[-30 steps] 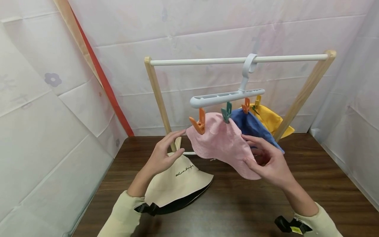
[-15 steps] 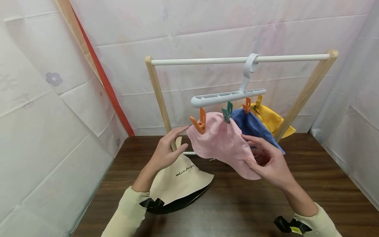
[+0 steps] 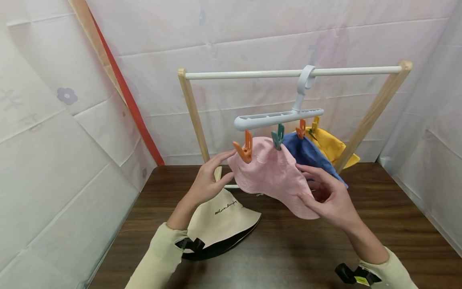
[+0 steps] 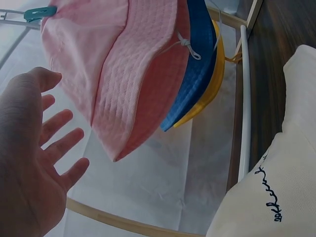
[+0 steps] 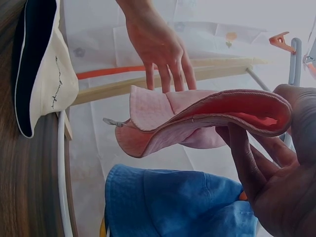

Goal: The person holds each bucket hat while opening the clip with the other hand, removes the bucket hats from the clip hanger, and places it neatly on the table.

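A pink bucket hat [image 3: 265,172] hangs from a pale grey hanger [image 3: 267,120] by a teal clothespin [image 3: 278,138]. My right hand [image 3: 330,196] pinches the hat's right-hand brim between thumb and fingers, as the right wrist view also shows. By the opposite side of the hat is my left hand [image 3: 209,180], fingers spread and holding nothing, its fingertips near an orange clothespin [image 3: 246,149] at the hanger's left end. Behind the pink hat hang a blue hat [image 4: 195,74] and a yellow hat [image 3: 330,146], clipped by an orange and a yellow clothespin.
The hanger hooks over the white rail [image 3: 245,75] of a wooden-sided rack. Under my left forearm, a cream bucket hat [image 3: 220,220] with dark lettering and a black inside lies on the brown table [image 3: 288,261]. Pale patterned sheets stand behind and at both sides.
My left hand has moved a little right and up, closer to the orange clothespin and the pink hat's left edge. The right hand keeps its pinch on the brim, almost still.
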### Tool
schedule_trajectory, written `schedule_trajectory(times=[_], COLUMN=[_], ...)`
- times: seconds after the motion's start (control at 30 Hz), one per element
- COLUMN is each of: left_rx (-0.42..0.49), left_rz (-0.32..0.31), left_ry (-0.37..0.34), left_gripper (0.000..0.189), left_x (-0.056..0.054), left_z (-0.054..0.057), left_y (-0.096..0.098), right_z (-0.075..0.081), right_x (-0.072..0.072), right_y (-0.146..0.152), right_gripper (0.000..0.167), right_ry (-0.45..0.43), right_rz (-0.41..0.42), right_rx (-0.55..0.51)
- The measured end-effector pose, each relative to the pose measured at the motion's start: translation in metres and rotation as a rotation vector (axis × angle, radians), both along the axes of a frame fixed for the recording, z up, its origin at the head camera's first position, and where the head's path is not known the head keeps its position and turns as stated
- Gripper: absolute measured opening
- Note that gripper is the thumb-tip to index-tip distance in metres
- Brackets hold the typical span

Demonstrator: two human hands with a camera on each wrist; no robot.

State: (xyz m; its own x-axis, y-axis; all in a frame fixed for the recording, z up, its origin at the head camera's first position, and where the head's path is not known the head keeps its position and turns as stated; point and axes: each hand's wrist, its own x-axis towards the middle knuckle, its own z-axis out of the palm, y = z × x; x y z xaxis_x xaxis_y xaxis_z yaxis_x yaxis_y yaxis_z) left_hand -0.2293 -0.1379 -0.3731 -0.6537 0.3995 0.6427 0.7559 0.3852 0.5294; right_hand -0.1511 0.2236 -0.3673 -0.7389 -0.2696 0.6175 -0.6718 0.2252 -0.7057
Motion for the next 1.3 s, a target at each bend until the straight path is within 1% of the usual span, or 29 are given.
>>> schedule_trajectory(times=[0.3,0.57,0.77,1.0,1.2,1.3], left_rx=[-0.008,-0.021,-0.003,0.004,0.006,0.007], left_rz=[0.001,0.006,-0.009,-0.023,-0.015,-0.013], left_ry=[-0.023,-0.003,0.012,0.003,0.022,0.012], left_gripper=[0.057,0.057,0.054,0.052,0.052,0.053], left_x=[-0.003,-0.007,-0.009,-0.01,-0.013,-0.014], left_z=[0.004,0.008,0.012,0.014,0.015,0.015], left_y=[0.006,0.009,0.013,0.017,0.019,0.021], right_z=[0.0,-0.002,-0.003,-0.002,-0.001,-0.002], right_x=[0.0,-0.001,-0.001,0.0,0.0,-0.001], right_y=[0.0,-0.003,-0.003,-0.004,-0.004,-0.004], right_gripper=[0.07,0.072,0.073,0.072,0.072,0.073], right_ry=[-0.005,0.036,0.051,0.046,0.021,0.033], right_rz=[0.008,0.055,0.042,0.038,0.028,0.036], right_rx=[-0.005,-0.054,-0.057,-0.057,-0.038,-0.044])
